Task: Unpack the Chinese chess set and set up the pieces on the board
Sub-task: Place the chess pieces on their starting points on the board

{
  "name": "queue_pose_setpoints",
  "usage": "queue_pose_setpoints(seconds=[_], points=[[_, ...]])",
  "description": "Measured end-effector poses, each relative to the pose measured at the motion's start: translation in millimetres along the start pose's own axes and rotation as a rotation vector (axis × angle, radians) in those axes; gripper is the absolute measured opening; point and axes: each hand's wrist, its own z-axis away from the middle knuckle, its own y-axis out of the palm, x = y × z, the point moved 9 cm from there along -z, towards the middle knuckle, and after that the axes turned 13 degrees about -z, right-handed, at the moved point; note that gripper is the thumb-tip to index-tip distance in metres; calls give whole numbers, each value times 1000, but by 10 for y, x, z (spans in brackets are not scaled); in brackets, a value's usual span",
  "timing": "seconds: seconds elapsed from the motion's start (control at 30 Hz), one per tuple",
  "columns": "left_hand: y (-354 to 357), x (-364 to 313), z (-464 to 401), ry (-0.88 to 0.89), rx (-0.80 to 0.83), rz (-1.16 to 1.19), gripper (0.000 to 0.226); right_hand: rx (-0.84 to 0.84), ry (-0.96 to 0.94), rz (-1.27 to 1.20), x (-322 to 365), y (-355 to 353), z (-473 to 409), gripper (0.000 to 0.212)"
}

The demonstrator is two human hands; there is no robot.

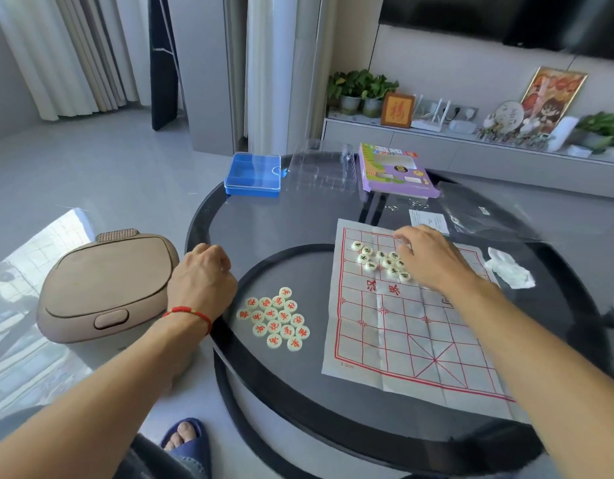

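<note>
A creased paper chess board (399,326) with red lines lies on the round glass table (298,216). Several cream pieces with red characters (276,318) lie clustered on the glass left of the board. Several cream pieces with dark characters (378,261) are bunched on the board's far half. My right hand (430,257) reaches over that bunch, its fingertips among the far pieces; whether it pinches one is hidden. My left hand (203,281), fingers curled, rests at the table's left rim and holds nothing I can see.
At the table's far side stand a blue plastic case (253,174), a clear plastic tray (319,167) and the purple game box (395,171). A clear bag (485,212), a paper slip and a crumpled tissue (509,267) lie right of the board. A beige bin (105,285) stands on the floor at left.
</note>
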Motion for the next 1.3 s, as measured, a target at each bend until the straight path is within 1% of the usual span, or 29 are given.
queue_pose_setpoints(seconds=[0.07, 0.13, 0.17, 0.2, 0.27, 0.3, 0.33, 0.4, 0.6, 0.7, 0.77, 0.83, 0.9, 0.97, 1.07, 1.2, 1.3], points=[[16, -22, -62, -7, 84, -32, 20, 50, 64, 66, -250, -97, 208, 38], [48, -106, -55, 11, 144, -84, 22, 121, 91, 173, -411, -142, 429, 48], [71, -172, -35, 31, 167, -115, 25, 151, 95, 208, -461, -145, 531, 57], [95, -243, -8, 49, 190, -144, 29, 188, 107, 218, -502, -130, 629, 70], [169, -354, 55, 62, 248, -178, 39, 293, 172, 188, -616, -25, 817, 104], [201, -385, 75, 56, 273, -192, 44, 350, 209, 172, -670, 41, 891, 117], [213, -413, 92, 45, 289, -212, 48, 398, 233, 169, -715, 105, 944, 127], [213, -446, 103, 5, 297, -221, 53, 435, 237, 175, -759, 191, 975, 136], [219, -610, 119, -70, 288, -113, 48, 429, 222, 149, -706, 275, 881, 141], [186, -594, 121, -76, 261, -32, 46, 395, 174, 134, -583, 213, 893, 130], [71, -652, 194, 22, 188, 32, 51, 331, 66, 107, -367, 164, 908, 114], [-7, -785, 410, 210, 140, 17, 55, 287, -37, 71, -110, 157, 944, 101], [22, -930, 725, 400, 156, -63, 56, 298, -78, 48, 71, 209, 994, 95], [92, -996, 955, 501, 200, -148, 61, 325, -105, 42, 205, 275, 1024, 92], [193, -975, 1062, 522, 258, -222, 70, 318, -156, 46, 339, 286, 1042, 85], [314, -993, 1049, 583, 313, -290, 68, 326, -186, 44, 355, 318, 1069, 83], [418, -985, 935, 560, 355, -320, 65, 343, -177, 47, 323, 342, 1059, 84]])
